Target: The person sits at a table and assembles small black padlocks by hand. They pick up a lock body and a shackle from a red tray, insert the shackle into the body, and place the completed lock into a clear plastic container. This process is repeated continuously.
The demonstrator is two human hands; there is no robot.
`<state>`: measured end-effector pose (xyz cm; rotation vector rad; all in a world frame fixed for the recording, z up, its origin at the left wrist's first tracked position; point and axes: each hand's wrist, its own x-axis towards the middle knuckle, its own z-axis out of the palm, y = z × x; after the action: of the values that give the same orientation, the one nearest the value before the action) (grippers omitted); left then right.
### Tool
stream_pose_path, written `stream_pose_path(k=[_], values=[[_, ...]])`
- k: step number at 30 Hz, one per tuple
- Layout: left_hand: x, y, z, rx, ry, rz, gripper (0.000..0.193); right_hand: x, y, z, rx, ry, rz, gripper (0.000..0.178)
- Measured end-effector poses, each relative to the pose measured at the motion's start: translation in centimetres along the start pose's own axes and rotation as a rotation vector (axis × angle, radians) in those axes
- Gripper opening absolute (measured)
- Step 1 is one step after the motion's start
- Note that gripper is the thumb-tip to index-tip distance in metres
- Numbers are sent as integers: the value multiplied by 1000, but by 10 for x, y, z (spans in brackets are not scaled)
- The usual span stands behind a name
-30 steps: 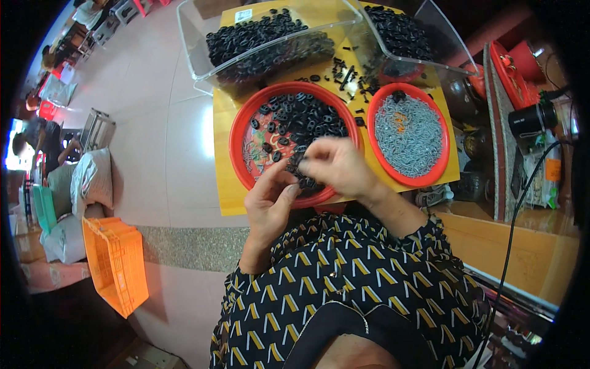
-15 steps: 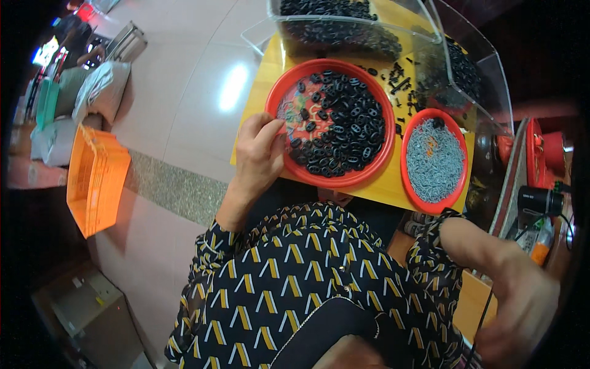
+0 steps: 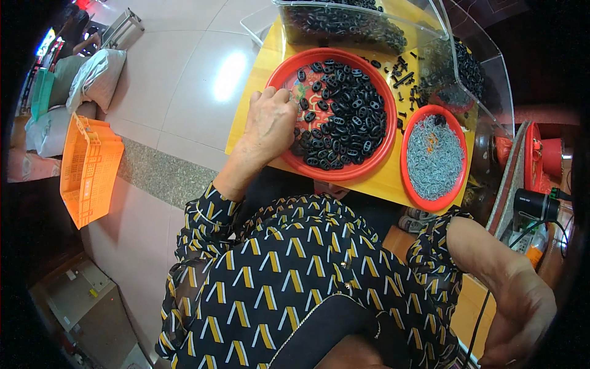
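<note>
A round red tray [image 3: 391, 126] holds many small black oval pieces [image 3: 356, 129], each with two holes. My left hand [image 3: 270, 120] is over the tray's left rim, back upward and fingers curled together. Its fingertips are hidden, so what they hold, if anything, cannot be made out. Beside the tray on the right sits a smaller oval red dish [image 3: 404, 166] full of small silvery metal parts [image 3: 437, 163]. My right hand [image 3: 522, 320] is low at the right, away from both containers. Its fingers are turned away and mostly out of sight.
Clear plastic bins [image 3: 344, 31] of black parts stand at the table's [image 3: 252, 129] far side. Loose black screws [image 3: 402, 80] lie between tray and bins. An orange crate [image 3: 92, 172] and white sacks [image 3: 98, 80] are on the floor at left. A black cable [image 3: 482, 320] hangs by my right arm.
My left hand has moved a little up and right over the tray's rim and rolled so its back faces up. My right hand has shifted slightly. The whole view has tilted a little.
</note>
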<state>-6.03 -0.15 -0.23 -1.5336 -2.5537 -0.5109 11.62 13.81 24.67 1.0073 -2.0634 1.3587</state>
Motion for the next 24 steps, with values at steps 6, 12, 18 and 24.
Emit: stream_pose_path(k=[6, 12, 18, 24], values=[[6, 4, 3, 35, -31, 100, 21, -33, 39, 12, -228, 90, 325, 15], [3, 3, 1, 24, -40, 98, 16, -118, 145, 40, -721, 82, 695, 11], [6, 5, 4, -67, 84, 49, 24, -125, 184, 43, -862, 16, 664, 9], [3, -2, 11, -115, 110, 53, 16, -117, 205, 52, -1008, -119, 658, 8]])
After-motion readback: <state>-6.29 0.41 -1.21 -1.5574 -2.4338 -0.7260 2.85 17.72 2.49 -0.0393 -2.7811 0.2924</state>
